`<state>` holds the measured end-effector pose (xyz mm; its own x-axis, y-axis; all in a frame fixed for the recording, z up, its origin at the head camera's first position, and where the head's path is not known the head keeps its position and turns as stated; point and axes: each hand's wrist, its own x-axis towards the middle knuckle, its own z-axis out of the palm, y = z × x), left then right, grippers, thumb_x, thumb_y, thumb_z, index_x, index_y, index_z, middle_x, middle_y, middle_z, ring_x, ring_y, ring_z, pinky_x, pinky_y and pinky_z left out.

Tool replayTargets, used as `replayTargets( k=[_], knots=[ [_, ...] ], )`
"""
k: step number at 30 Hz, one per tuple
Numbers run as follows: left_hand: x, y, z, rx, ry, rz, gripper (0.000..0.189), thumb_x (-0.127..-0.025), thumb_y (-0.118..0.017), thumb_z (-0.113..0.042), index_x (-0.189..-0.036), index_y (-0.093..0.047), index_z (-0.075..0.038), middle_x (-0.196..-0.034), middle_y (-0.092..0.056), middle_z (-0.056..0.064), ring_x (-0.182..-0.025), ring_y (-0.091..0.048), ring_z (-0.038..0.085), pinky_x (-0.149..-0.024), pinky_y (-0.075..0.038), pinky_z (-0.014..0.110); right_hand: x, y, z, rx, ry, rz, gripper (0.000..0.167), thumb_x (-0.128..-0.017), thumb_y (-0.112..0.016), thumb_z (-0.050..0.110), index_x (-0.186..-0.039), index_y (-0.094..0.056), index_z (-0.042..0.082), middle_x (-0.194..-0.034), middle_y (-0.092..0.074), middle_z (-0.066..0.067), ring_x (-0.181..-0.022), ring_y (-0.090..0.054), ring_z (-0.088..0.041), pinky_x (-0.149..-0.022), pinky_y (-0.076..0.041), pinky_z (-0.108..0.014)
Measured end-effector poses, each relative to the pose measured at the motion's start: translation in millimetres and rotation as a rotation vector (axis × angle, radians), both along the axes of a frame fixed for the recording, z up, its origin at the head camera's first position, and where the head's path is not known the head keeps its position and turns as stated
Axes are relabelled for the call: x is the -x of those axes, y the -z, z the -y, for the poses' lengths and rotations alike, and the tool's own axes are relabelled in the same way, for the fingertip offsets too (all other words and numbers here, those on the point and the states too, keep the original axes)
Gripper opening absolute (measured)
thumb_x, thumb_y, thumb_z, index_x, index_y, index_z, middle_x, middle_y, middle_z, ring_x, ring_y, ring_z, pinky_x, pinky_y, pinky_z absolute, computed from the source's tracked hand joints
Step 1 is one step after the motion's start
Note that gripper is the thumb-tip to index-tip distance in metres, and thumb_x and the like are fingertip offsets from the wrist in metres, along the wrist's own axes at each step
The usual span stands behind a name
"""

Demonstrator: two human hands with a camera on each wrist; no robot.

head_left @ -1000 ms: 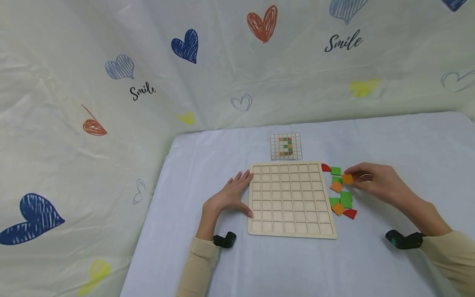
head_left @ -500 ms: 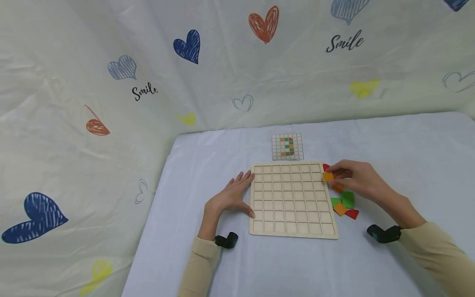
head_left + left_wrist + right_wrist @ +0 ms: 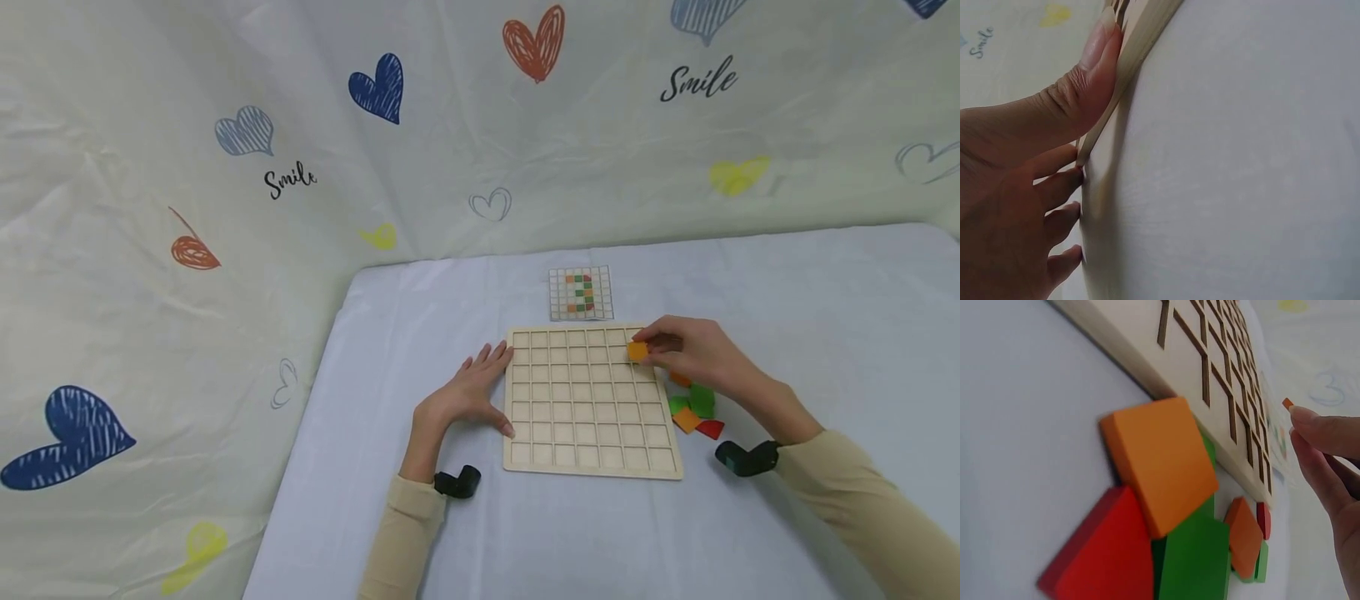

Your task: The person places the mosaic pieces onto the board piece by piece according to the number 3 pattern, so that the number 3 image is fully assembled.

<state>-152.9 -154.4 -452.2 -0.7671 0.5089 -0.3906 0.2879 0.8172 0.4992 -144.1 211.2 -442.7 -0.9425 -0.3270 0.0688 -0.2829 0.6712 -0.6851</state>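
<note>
A wooden grid board (image 3: 585,400) with square recesses lies on the white-covered table. My left hand (image 3: 467,393) rests spread along its left edge; in the left wrist view the thumb (image 3: 1100,53) presses on the frame while the other fingertips touch the side and the cloth. My right hand (image 3: 697,354) pinches an orange square tile (image 3: 637,352) between thumb and fingers, over the board's upper right corner. In the right wrist view only a small corner of that tile (image 3: 1287,404) shows at the fingertips.
Right of the board lie loose tiles: an orange square (image 3: 1160,465), a red quarter-round piece (image 3: 709,429), a green square (image 3: 702,401) and others, some overlapping. Behind the board lies a pattern card (image 3: 581,293) with a coloured figure 3. A heart-printed cloth (image 3: 450,150) hangs behind.
My right hand has carried the orange tile leftward from above the loose pieces to over the board's upper right corner. The left hand has stayed at the board's left edge.
</note>
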Motion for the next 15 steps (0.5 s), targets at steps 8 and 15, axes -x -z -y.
replayTargets(
  k=[8,15],
  knots=[
    [1.5,-0.8,0.3,-0.002,0.002,-0.002,0.133,-0.069,-0.097,-0.037,-0.167,-0.009,-0.015,-0.174,0.0,0.001,-0.161,0.004,0.02,-0.132,0.0,0.046,6.4,-2.0,17,0.015,-0.014,0.069,0.033,-0.088,-0.08,0.008,-0.119,-0.073,-0.002,-0.115,-0.074,-0.017,-0.094,-0.072,-0.025,-0.079,-0.051,-0.008],
    [0.8,-0.6,0.3,0.001,-0.005,0.002,0.134,-0.068,-0.097,-0.036,-0.167,-0.009,-0.015,-0.174,-0.001,0.001,-0.161,0.004,0.019,-0.132,0.0,0.045,14.8,1.9,34,0.004,-0.043,0.09,0.034,-0.088,-0.08,0.008,-0.12,-0.073,-0.002,-0.115,-0.074,-0.016,-0.095,-0.071,-0.024,-0.087,-0.06,-0.034]
  ],
)
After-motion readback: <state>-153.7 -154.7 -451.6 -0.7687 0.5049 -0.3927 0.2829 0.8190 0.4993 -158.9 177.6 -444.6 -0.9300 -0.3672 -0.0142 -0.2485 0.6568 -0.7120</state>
